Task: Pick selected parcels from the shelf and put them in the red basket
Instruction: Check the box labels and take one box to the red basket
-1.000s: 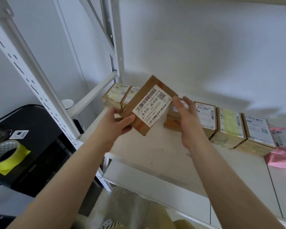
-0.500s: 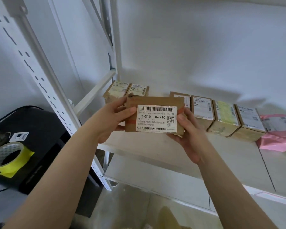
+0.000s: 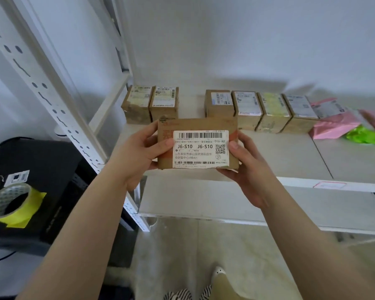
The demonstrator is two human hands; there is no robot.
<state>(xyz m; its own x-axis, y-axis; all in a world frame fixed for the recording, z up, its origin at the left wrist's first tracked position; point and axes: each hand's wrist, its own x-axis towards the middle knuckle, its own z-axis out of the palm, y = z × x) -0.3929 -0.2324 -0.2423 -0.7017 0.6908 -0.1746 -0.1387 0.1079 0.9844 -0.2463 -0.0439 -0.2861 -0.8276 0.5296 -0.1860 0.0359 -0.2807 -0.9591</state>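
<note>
Holding a small cardboard parcel [image 3: 197,144] label-up in front of the shelf [image 3: 290,161], left hand [image 3: 136,154] and right hand [image 3: 249,169] pinching opposite short ends, probably light and stiff, taped face likely slick, so gripping the edges; red basket nowhere in view.

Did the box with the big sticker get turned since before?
Yes. The box, held in both hands, was tilted against the shelf edge; now it sits level with it.
</note>
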